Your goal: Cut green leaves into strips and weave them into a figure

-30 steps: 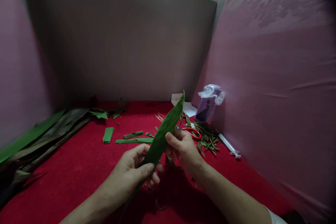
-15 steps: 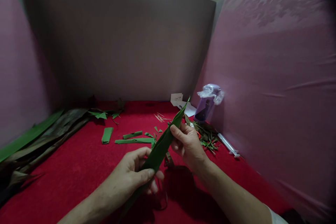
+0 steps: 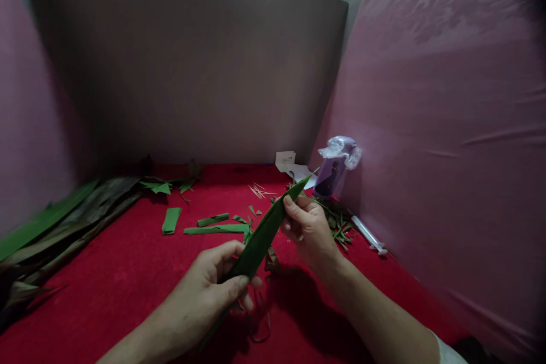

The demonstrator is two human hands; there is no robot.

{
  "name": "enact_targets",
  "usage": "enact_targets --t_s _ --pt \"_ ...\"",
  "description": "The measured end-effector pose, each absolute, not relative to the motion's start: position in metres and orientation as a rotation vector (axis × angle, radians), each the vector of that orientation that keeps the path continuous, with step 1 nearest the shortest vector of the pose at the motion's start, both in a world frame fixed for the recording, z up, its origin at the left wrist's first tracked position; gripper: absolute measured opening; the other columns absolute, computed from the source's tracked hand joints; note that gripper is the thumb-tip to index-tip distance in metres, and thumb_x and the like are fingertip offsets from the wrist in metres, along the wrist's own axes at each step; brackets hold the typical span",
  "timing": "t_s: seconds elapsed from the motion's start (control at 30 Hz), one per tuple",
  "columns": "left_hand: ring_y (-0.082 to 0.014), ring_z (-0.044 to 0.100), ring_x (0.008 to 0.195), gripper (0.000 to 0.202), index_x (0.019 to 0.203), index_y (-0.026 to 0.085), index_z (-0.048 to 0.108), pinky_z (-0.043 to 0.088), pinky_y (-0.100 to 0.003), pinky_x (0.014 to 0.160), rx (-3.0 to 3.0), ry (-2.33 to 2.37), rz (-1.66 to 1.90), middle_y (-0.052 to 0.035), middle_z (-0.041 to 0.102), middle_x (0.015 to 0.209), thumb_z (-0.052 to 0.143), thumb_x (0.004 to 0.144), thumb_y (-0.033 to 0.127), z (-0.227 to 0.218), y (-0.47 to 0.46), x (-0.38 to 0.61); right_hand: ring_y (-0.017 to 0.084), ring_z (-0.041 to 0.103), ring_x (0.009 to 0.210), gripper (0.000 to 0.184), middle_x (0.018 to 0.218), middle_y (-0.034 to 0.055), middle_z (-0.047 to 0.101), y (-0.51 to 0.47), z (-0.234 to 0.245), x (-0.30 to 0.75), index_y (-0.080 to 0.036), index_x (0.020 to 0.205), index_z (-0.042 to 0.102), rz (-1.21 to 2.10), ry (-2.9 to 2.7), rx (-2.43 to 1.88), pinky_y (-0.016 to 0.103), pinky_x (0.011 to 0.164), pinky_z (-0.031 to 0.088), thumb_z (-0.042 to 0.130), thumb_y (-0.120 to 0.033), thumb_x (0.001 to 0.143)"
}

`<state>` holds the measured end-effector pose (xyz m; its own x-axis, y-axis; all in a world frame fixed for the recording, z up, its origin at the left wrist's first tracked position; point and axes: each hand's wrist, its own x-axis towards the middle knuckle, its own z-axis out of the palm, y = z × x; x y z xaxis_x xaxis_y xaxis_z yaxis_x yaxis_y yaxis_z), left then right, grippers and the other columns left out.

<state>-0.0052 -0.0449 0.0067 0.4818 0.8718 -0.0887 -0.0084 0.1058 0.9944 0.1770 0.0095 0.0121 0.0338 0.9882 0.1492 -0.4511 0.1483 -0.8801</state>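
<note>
A long green leaf [image 3: 264, 233] slants up to the right above the red cloth, held by both hands. My left hand [image 3: 213, 287] pinches its lower part between thumb and fingers. My right hand [image 3: 305, 227] grips it close to the pointed tip, thumb on top. The leaf's stalk end runs down behind my left hand and is hidden in shadow.
Cut green leaf strips [image 3: 215, 230] lie on the red cloth [image 3: 111, 273]. Long dark and green leaves [image 3: 63, 222] are piled at the left. At the right wall stand a purple bottle under plastic wrap [image 3: 335, 168], leaf scraps [image 3: 341, 222], a syringe [image 3: 369, 234], thin sticks [image 3: 258, 189] and white paper [image 3: 290, 164].
My right hand has slid up the leaf toward its tip. The leaf has tilted lower and turned more edge-on, so it looks narrower. The red scissors by my right hand are now hidden.
</note>
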Motion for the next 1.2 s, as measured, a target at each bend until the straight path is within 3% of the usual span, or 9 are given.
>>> enact_targets --t_s 0.57,0.77,1.03,1.2 --pt "-0.0128 0.056 0.059 0.009 0.082 0.016 0.060 0.044 -0.025 0.056 1.396 0.896 0.803 0.0001 0.060 0.069 0.056 0.075 0.012 0.007 -0.042 -0.003 0.005 0.041 0.048 0.026 0.067 0.0004 0.059 0.013 0.021 0.190 -0.016 0.085 0.071 1.363 -0.950 -0.698 0.015 0.036 0.021 0.072 -0.037 0.068" --pt "-0.0144 0.056 0.061 0.016 0.085 0.017 0.061 0.045 -0.027 0.057 1.422 0.933 0.822 -0.0003 0.061 0.072 0.053 0.074 0.009 0.006 -0.044 -0.003 0.007 0.045 0.050 0.027 0.069 0.0002 0.062 0.014 0.020 0.189 -0.019 0.086 0.069 1.308 -0.994 -0.697 0.017 0.038 0.026 0.074 -0.037 0.067" --pt "-0.0146 0.056 0.063 0.002 0.077 0.016 0.055 0.044 -0.028 0.059 1.449 0.943 0.797 -0.0025 0.061 0.076 0.054 0.076 0.015 0.004 -0.042 -0.004 0.009 0.053 0.053 0.018 0.071 0.0012 0.067 0.014 0.020 0.193 -0.019 0.082 0.070 1.211 -0.991 -0.714 0.018 0.043 0.033 0.072 -0.031 0.069" --pt "-0.0148 0.056 0.062 0.006 0.081 0.016 0.056 0.043 -0.028 0.058 1.465 0.945 0.787 -0.0014 0.059 0.072 0.053 0.076 0.015 0.000 -0.040 -0.005 0.012 0.059 0.063 0.018 0.074 0.0032 0.071 0.015 0.021 0.194 -0.020 0.084 0.071 1.263 -0.956 -0.672 0.020 0.052 0.041 0.071 -0.030 0.069"
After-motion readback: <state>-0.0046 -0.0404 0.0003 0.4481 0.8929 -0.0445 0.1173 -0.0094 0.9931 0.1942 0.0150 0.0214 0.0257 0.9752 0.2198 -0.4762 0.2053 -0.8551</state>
